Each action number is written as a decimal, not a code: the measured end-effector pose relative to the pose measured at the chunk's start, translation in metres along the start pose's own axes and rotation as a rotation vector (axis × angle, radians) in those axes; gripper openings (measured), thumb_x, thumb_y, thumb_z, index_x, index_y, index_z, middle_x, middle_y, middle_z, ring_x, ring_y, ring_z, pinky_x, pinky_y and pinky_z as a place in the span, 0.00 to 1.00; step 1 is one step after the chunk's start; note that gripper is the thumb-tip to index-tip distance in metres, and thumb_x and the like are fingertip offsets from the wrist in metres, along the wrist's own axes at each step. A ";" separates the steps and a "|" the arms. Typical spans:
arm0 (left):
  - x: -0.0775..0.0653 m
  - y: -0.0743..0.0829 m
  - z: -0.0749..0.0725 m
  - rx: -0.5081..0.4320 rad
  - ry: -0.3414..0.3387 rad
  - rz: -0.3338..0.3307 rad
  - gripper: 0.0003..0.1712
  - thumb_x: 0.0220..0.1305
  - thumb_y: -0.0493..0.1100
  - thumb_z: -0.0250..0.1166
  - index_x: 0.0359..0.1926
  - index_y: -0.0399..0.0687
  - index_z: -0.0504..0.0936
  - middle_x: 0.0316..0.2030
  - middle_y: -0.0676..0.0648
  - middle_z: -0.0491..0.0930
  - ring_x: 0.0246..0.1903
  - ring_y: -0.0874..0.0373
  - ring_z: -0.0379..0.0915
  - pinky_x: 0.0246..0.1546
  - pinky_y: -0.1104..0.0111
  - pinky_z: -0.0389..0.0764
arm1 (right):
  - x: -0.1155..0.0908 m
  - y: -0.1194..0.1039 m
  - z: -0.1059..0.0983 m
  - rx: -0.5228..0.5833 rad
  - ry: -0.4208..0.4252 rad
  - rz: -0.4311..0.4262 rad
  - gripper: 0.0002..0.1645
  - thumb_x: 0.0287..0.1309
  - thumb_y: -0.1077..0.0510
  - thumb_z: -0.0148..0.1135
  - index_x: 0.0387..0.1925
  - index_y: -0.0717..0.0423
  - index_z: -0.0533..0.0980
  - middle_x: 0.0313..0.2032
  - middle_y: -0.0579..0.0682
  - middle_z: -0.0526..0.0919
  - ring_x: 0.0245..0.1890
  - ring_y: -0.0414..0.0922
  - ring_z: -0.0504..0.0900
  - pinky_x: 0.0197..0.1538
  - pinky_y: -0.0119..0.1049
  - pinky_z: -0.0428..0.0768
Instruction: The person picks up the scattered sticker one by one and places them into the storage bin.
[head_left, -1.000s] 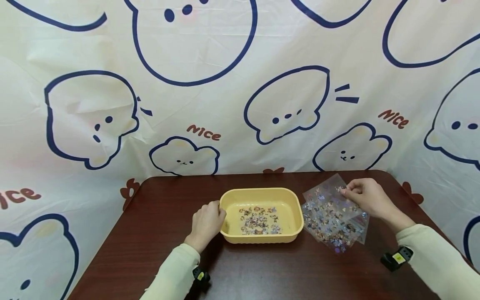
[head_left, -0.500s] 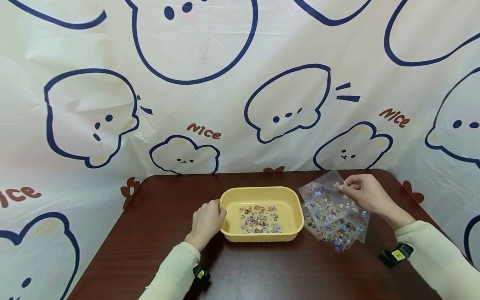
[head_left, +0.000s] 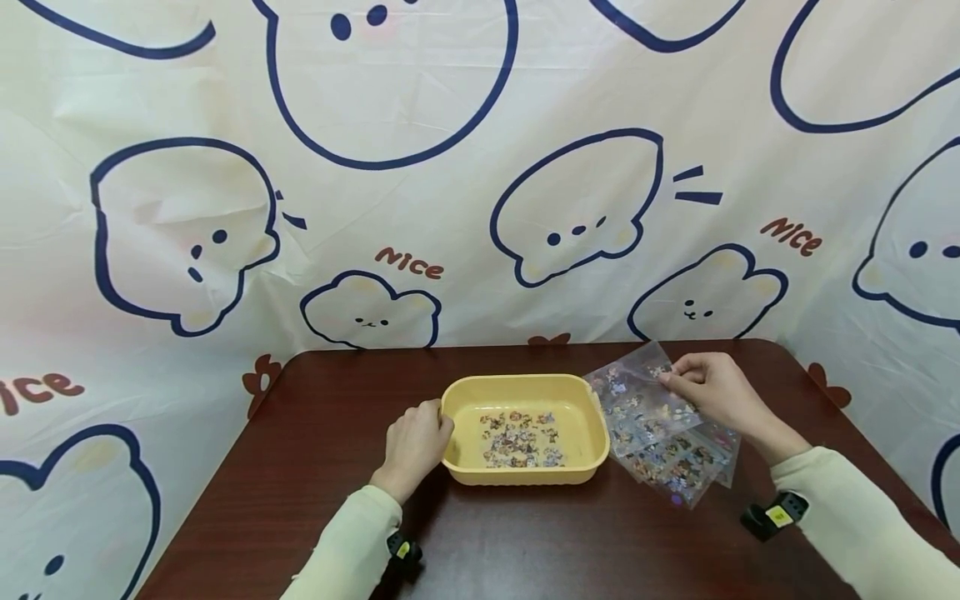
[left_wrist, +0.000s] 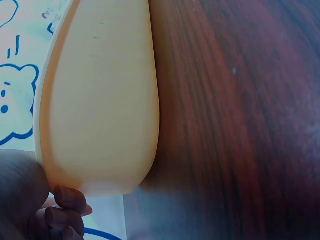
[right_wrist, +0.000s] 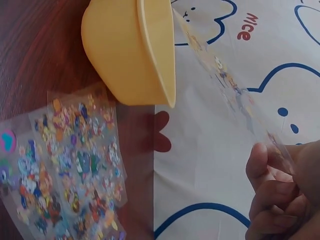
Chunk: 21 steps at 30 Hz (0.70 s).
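Yellow bin (head_left: 525, 477) is sitting mid-table, long axis running left to right, open side facing up, a patch of small printed figures (head_left: 520, 440) showing on its floor. Left hand (head_left: 414, 442) is gripping the rim at the bin's left end, fingers curling at the edge, back of hand facing the head camera; left forearm is angling in from the near edge, up and rightward. Right hand (head_left: 712, 387) is pinching a clear sticker sheet (head_left: 630, 400) by its right-hand side, thumb and forefinger meeting on it, other fingers curling in; right forearm is slanting in from the lower right, hand pointing leftward. Held sheet is hanging at the bin's right end, its left corner overlapping the rim in the head view; can't tell if touching. Right wrist view is showing it nearly edge-on, slanting from the fingers toward the bin; can't tell which side is longer. More sticker sheets (head_left: 682, 479) are lying overlapped on the dark wooden table (head_left: 510, 542), just right of the bin, partly under the held one in the head view.
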<state>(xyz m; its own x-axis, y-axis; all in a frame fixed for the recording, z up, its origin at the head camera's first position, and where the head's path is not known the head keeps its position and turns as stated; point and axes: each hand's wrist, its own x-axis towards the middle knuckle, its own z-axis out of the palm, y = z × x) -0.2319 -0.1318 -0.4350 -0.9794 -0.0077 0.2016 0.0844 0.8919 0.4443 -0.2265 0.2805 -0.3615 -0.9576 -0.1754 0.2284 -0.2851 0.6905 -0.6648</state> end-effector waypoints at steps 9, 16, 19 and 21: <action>0.000 0.000 0.000 0.004 -0.002 -0.002 0.08 0.66 0.40 0.57 0.29 0.46 0.78 0.15 0.51 0.68 0.16 0.58 0.66 0.17 0.66 0.63 | 0.004 -0.006 0.018 0.047 -0.004 0.032 0.09 0.67 0.60 0.62 0.33 0.64 0.79 0.12 0.44 0.69 0.12 0.35 0.61 0.16 0.32 0.63; 0.000 0.000 0.001 -0.005 0.000 -0.002 0.08 0.66 0.40 0.58 0.29 0.47 0.78 0.15 0.52 0.65 0.15 0.59 0.64 0.16 0.66 0.62 | 0.007 -0.013 0.034 0.084 -0.001 0.030 0.11 0.68 0.59 0.61 0.33 0.64 0.78 0.12 0.45 0.71 0.11 0.35 0.59 0.16 0.33 0.62; -0.001 0.000 0.001 -0.008 0.002 0.000 0.08 0.66 0.40 0.57 0.29 0.47 0.78 0.15 0.52 0.65 0.15 0.59 0.64 0.16 0.66 0.62 | 0.009 -0.017 0.040 0.097 0.009 0.043 0.11 0.68 0.58 0.61 0.34 0.63 0.79 0.13 0.47 0.74 0.10 0.36 0.59 0.15 0.33 0.62; 0.000 0.000 0.001 -0.008 0.002 0.002 0.08 0.66 0.40 0.57 0.30 0.46 0.78 0.15 0.52 0.65 0.14 0.59 0.64 0.16 0.66 0.62 | 0.010 -0.019 0.044 0.100 0.007 0.064 0.11 0.69 0.57 0.61 0.34 0.63 0.79 0.14 0.47 0.77 0.10 0.36 0.58 0.15 0.32 0.62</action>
<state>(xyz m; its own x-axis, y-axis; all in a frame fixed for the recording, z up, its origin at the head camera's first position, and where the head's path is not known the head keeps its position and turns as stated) -0.2317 -0.1313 -0.4358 -0.9788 -0.0065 0.2045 0.0883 0.8881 0.4510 -0.2327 0.2350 -0.3779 -0.9738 -0.1282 0.1880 -0.2264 0.6267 -0.7456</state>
